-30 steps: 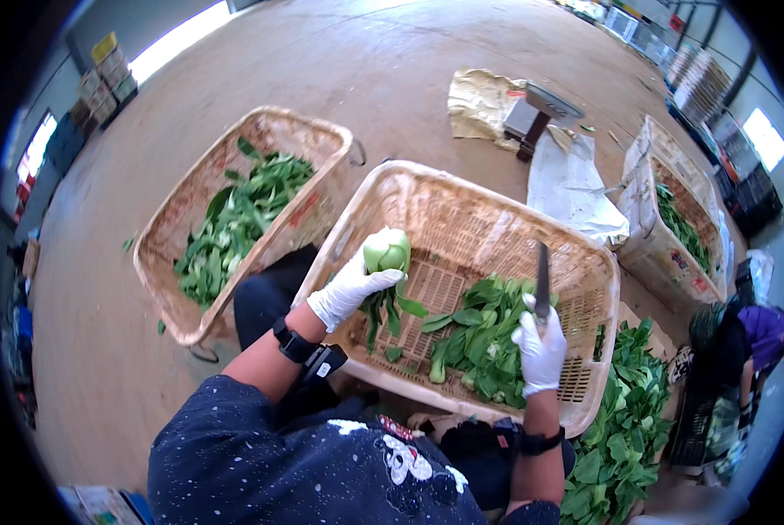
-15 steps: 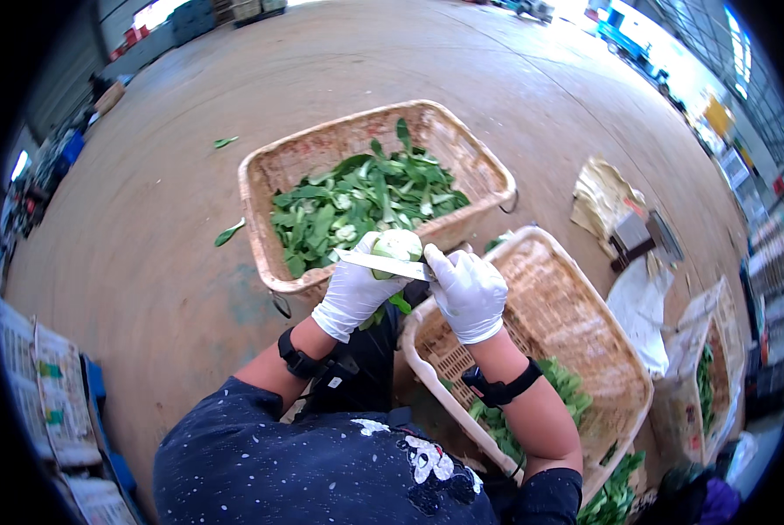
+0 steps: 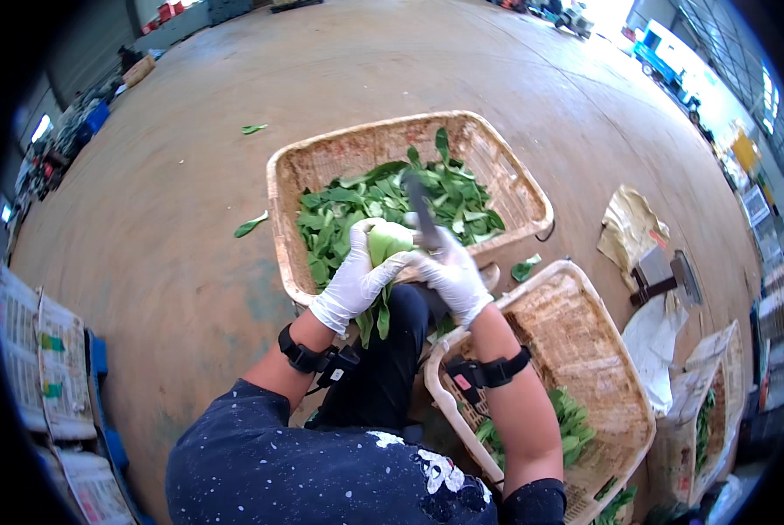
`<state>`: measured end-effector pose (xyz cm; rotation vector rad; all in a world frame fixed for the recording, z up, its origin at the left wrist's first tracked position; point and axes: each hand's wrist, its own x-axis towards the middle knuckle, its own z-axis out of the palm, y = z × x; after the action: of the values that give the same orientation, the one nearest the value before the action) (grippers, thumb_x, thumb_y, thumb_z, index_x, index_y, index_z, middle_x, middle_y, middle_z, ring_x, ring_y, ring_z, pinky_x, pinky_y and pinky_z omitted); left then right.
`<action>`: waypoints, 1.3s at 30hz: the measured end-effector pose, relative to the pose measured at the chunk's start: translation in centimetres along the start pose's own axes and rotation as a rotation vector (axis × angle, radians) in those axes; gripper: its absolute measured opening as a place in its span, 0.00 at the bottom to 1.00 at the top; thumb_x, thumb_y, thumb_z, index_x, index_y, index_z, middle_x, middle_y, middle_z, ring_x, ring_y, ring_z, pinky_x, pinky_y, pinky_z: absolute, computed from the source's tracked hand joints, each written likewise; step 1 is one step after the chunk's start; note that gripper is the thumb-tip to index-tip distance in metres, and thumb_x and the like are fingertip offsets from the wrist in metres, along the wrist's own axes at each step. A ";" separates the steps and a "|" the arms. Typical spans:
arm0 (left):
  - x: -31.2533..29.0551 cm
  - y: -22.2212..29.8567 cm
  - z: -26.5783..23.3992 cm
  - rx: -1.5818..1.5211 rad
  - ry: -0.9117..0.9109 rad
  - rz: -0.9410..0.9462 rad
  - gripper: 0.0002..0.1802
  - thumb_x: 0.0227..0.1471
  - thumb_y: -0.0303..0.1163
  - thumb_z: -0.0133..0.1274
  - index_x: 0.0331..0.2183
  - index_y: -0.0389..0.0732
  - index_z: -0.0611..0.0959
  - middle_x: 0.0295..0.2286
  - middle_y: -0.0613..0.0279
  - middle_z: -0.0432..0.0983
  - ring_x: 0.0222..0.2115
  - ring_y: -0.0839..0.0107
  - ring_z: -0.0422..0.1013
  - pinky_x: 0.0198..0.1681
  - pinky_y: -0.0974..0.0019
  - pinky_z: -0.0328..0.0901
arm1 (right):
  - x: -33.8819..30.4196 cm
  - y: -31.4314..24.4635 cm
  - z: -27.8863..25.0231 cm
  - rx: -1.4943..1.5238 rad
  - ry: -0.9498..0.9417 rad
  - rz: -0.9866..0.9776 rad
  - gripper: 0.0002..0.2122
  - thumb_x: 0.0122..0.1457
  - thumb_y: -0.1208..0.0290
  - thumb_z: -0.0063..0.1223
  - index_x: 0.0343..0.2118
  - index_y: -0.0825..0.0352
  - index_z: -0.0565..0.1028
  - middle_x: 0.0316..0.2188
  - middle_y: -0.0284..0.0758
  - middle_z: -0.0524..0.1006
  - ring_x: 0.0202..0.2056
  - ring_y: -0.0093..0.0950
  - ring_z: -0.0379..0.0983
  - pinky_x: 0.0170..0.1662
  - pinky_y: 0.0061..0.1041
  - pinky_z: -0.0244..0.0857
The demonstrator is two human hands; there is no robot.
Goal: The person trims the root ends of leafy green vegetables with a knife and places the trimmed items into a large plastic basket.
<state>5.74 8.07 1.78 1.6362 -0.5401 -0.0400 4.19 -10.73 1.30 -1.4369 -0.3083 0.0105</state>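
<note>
My left hand (image 3: 350, 282), in a white glove, is closed around a head of bok choy (image 3: 389, 241). Its pale stalks face up and its green leaves hang below my palm. Close beside it, my gloved right hand (image 3: 456, 278) grips a knife (image 3: 420, 201), the blade pointing away from me and blurred by motion. My right fingers come near or touch the bok choy; which of these I cannot tell. Beyond both hands stands a stained plastic crate (image 3: 285, 249) with many loose green leaves (image 3: 344, 214) inside.
A second crate (image 3: 597, 346) tilts at my right, with bok choy (image 3: 571, 424) in its lower part. Farther right lie a tan sack (image 3: 630, 229), a white sheet (image 3: 652, 337) and a scale-like device (image 3: 672, 278). Stray leaves (image 3: 252, 226) dot the floor. Stacked crates (image 3: 64, 376) stand left.
The knife blade has swung from lying across the bok choy's cut base to pointing up and away. The bok choy has tilted in my left hand. The whole view has shifted slightly.
</note>
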 end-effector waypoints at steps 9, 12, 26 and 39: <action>0.5 3.0 0.5 -0.065 -0.647 -0.188 0.23 0.61 0.35 0.48 0.54 0.35 0.69 0.51 0.60 0.67 0.51 0.74 0.63 0.56 0.68 0.57 | -4.9 -3.3 -1.4 0.135 0.021 0.396 0.19 0.55 0.68 0.61 0.49 0.63 0.73 0.31 0.22 0.73 0.26 0.11 0.63 0.27 0.12 0.57; 0.2 3.4 2.8 -0.077 -0.728 -0.240 0.27 0.59 0.34 0.50 0.57 0.35 0.65 0.53 0.58 0.66 0.53 0.72 0.62 0.58 0.66 0.56 | -8.4 -2.3 -2.0 0.064 0.115 0.304 0.18 0.55 0.68 0.60 0.48 0.64 0.73 0.31 0.24 0.74 0.27 0.12 0.65 0.28 0.14 0.60; -1.1 -0.4 17.1 0.056 -0.913 -0.024 0.14 0.60 0.35 0.47 0.43 0.37 0.78 0.37 0.63 0.75 0.39 0.75 0.69 0.46 0.72 0.62 | -43.2 -5.3 -1.8 0.428 1.010 -0.149 0.23 0.56 0.56 0.52 0.47 0.70 0.69 0.42 0.41 0.75 0.43 0.33 0.74 0.47 0.33 0.70; -4.5 -10.0 37.8 0.231 -1.661 0.241 0.20 0.54 0.29 0.52 0.50 0.41 0.76 0.47 0.53 0.75 0.48 0.68 0.71 0.52 0.66 0.64 | -67.1 -13.3 -7.4 0.423 1.493 -0.582 0.18 0.64 0.71 0.38 0.57 0.63 0.66 0.41 0.42 0.76 0.24 0.20 0.67 0.21 0.17 0.62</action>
<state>-7.68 -25.00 -14.71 1.4245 -2.0134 -1.2607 -60.96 -32.67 -0.11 -0.5978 0.5055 -1.3214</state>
